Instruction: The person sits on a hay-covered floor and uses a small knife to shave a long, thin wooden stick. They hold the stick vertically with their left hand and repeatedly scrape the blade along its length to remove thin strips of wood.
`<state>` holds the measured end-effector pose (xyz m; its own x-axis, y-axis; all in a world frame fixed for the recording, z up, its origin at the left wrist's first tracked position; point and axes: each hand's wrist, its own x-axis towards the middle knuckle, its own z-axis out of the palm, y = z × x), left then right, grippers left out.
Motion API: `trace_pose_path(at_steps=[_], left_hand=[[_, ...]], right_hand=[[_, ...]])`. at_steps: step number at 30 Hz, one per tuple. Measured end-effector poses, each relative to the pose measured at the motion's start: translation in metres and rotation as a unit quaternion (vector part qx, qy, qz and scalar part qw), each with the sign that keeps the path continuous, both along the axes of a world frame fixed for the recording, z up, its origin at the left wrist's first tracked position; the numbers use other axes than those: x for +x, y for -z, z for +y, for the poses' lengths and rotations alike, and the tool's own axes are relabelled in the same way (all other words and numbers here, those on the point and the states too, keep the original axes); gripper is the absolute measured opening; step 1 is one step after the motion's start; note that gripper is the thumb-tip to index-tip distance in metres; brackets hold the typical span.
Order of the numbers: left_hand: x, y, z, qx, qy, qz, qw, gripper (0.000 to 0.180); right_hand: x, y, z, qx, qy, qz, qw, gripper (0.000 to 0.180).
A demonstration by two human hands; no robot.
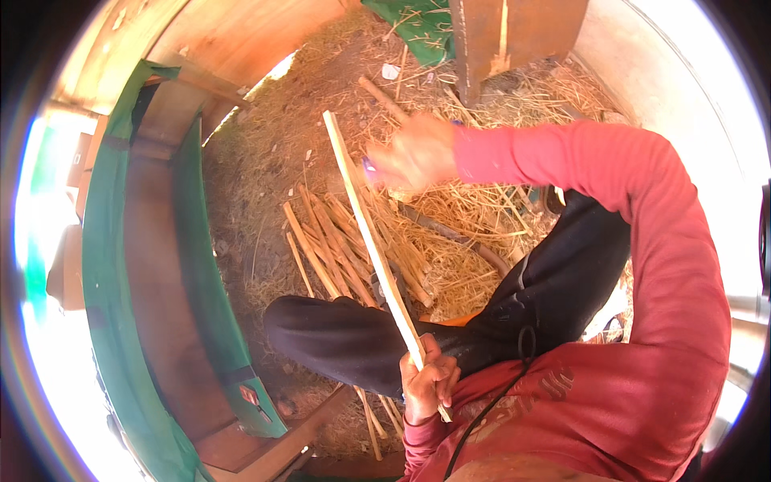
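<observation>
My left hand (430,379) is closed around the lower end of a long, pale wooden stick (365,217), close to my red shirt. The stick slants up and away to the left across my bent, dark-trousered leg. Beside its upper part is my right hand (418,153), blurred and curled, at the end of a bent red sleeve. A small purple-blue bit (369,169) shows at its fingers; what it belongs to is hidden. A brown rod (384,98) juts out just beyond that hand, and I cannot tell whether they touch.
Several split sticks (321,241) lie piled on the ground in front of my legs, with straw (458,277) beside them. A green-edged wooden trough (165,281) stands at the left. A wooden board (522,36) rises at the far side, next to a pale wall (650,72).
</observation>
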<state>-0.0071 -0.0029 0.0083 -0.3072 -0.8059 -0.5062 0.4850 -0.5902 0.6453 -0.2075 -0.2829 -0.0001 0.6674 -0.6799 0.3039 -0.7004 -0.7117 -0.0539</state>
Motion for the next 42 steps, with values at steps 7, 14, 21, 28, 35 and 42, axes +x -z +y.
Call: trace_pose_path(at_steps=[7,14,21,28,35,42], left_hand=[[0.006,0.005,0.005,0.003,-0.009,0.010,1.000,0.015],[0.009,0.003,-0.009,-0.022,-0.022,-0.042,0.999,0.015],[-0.003,-0.006,-0.002,-0.063,-0.005,-0.215,0.974,0.016],[-0.005,-0.009,0.022,-0.041,0.065,-0.184,0.980,0.017],[0.003,-0.006,-0.002,-0.002,0.012,-0.035,0.999,0.020],[0.007,-0.017,-0.009,0.021,0.010,0.033,0.999,0.017]], right_hand=[[-0.126,-0.018,-0.081,0.068,0.373,-0.086,0.921,0.052],[-0.032,-0.042,0.007,0.092,-0.030,-0.153,0.984,0.040],[0.000,-0.034,0.050,0.038,-0.090,-0.067,0.993,0.033],[-0.055,-0.029,-0.048,0.099,0.218,-0.053,0.970,0.051],[-0.034,-0.061,0.002,0.134,0.029,-0.164,0.977,0.043],[0.001,-0.033,0.067,0.122,-0.136,-0.095,0.979,0.034]])
